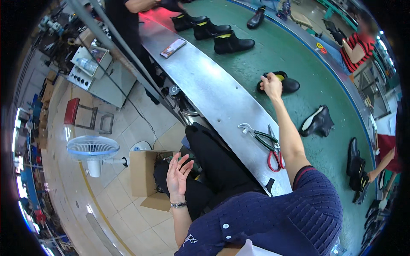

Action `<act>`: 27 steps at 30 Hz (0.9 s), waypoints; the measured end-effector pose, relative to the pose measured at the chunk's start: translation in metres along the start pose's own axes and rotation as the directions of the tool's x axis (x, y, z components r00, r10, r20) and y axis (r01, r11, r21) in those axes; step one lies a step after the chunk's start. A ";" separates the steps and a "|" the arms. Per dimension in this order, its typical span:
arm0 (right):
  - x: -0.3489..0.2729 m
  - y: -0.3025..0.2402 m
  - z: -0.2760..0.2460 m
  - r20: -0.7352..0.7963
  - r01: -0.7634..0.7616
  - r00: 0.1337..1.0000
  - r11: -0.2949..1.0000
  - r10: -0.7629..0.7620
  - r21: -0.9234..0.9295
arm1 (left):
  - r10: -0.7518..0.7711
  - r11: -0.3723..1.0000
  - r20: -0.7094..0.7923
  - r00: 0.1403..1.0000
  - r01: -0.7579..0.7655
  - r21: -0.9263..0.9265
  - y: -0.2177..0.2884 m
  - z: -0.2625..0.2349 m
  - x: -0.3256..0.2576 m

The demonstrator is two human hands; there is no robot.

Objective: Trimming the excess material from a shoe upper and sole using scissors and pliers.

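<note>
Our hands are well apart. The right hand (272, 85) reaches across the metal table (205, 81), its fingers bent at the collar of a black boot (291, 85) on the green belt (299, 47); whether they grip it, we cannot tell. The left hand (177, 174), empty and loosely spread, hangs near a cardboard box (142, 175). We judge this step to be handling the boot; drawing it nearer would call for a secure hold, clear of the pliers (265, 141) and scissors (276, 160).
</note>
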State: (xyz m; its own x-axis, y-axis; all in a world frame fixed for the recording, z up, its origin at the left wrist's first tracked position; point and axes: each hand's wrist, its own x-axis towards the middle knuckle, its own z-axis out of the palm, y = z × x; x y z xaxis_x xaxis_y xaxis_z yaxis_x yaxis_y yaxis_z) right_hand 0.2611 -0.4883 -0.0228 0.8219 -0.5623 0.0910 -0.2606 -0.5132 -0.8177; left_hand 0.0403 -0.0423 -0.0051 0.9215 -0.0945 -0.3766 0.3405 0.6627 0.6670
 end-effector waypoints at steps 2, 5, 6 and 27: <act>-0.015 -0.008 -0.020 0.016 0.021 1.000 0.974 -0.025 0.226 | 0.009 0.993 -0.006 1.000 -0.008 0.114 0.000 -0.003 -0.011; -0.052 -0.041 -0.073 0.094 0.104 0.985 0.935 -0.143 0.339 | -0.011 0.943 0.023 1.000 0.003 0.333 0.004 0.011 -0.014; -0.066 -0.056 -0.088 0.124 0.130 0.974 0.915 -0.189 0.381 | -0.027 0.925 0.049 0.998 0.006 0.381 0.009 0.024 -0.008; -0.249 -0.186 0.043 0.808 0.031 0.355 0.870 -0.470 0.492 | 0.282 0.722 0.270 0.921 -0.388 0.573 -0.001 -0.003 -0.060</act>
State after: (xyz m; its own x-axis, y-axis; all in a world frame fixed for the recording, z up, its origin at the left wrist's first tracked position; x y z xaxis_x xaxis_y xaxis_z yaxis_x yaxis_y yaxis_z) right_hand 0.1269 -0.2251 0.0826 0.8238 0.5652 -0.0426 0.0484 -0.1449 -0.9883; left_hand -0.0163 -0.0354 0.0153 0.9948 -0.1009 0.0144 -0.0054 0.0896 0.9960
